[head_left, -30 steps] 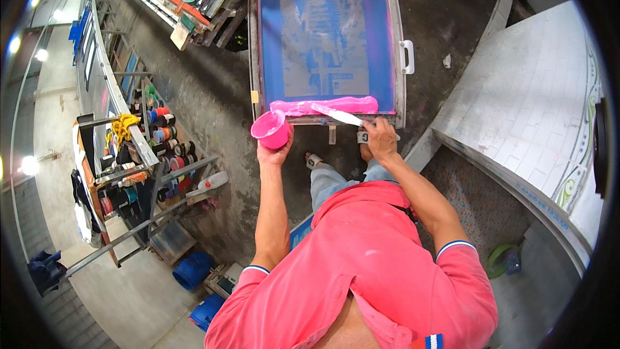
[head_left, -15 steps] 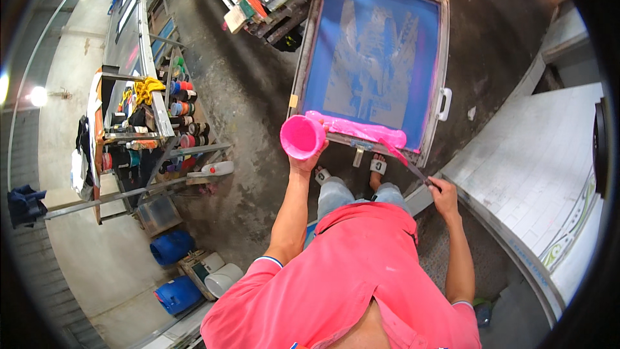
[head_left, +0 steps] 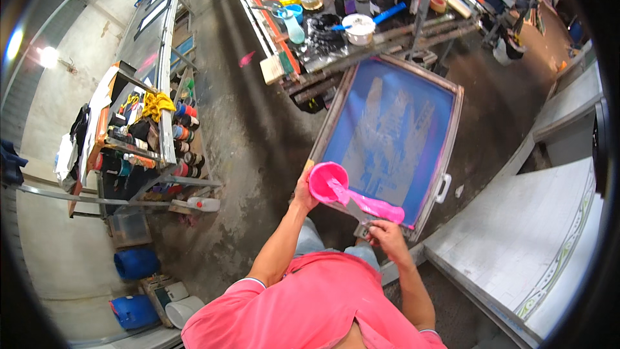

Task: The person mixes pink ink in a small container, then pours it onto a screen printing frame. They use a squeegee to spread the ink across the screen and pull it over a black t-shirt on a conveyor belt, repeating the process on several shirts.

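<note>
At the blue screen's (head_left: 394, 132) eight o'clock, the left hand (head_left: 303, 192) grips a pink cup (head_left: 318, 187); at six, the right hand (head_left: 387, 236) holds a spatula (head_left: 356, 212), tip at the cup's mouth.

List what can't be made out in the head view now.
All in the head view:
Left hand: some fingers behind the pink cup.
Spatula: tip covered by pink paste, handle mostly by the right hand.
Cluttered table: far end cut off by the top edge.
</note>
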A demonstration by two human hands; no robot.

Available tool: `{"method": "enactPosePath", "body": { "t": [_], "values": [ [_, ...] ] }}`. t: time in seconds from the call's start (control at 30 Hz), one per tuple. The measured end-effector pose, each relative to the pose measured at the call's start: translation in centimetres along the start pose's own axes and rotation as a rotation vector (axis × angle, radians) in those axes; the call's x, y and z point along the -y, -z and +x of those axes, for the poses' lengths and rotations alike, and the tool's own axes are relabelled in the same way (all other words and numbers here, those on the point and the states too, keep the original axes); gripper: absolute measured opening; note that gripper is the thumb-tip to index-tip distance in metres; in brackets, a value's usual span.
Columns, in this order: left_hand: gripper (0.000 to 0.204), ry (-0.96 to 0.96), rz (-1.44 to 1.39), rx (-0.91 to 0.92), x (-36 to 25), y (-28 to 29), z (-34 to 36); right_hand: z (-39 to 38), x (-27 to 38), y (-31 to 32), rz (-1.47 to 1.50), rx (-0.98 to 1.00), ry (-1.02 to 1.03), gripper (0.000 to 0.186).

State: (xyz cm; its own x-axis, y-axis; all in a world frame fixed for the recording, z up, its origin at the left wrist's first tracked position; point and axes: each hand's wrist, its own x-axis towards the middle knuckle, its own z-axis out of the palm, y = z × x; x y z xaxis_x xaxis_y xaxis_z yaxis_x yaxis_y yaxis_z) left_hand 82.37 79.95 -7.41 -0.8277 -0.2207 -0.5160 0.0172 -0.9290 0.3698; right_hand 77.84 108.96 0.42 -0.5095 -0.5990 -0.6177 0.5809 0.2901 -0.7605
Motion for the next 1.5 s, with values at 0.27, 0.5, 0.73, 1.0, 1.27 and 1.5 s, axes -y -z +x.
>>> {"method": "enactPosePath", "body": {
  "t": [0.27,0.5,0.73,1.0,1.27,1.5],
  "values": [
    [0.047,-0.118,-0.124,0.062,-14.9,0.0,3.7,10.1,5.8,-15.3,0.215,0.161,-0.038,0.051],
    [0.049,-0.248,-0.175,0.080,-35.5,7.3,5.9,20.4,15.0,-31.7,0.278,0.239,-0.011,0.062],
    [0.058,-0.323,-0.208,0.185,-48.8,9.4,8.8,26.8,22.4,-38.7,0.073,0.112,0.086,0.050],
    [0.049,-0.234,0.023,0.325,-59.1,-4.1,17.8,30.1,36.3,-37.2,0.097,-0.243,0.562,0.040],
    [0.045,-0.269,0.190,0.613,-69.2,-17.8,34.8,41.3,53.0,-32.0,-0.078,-0.480,0.768,0.029],
    [0.042,0.128,0.358,0.556,-72.6,-23.9,56.5,52.8,62.3,-25.6,-0.256,-0.576,0.565,0.033]
  ]
}}
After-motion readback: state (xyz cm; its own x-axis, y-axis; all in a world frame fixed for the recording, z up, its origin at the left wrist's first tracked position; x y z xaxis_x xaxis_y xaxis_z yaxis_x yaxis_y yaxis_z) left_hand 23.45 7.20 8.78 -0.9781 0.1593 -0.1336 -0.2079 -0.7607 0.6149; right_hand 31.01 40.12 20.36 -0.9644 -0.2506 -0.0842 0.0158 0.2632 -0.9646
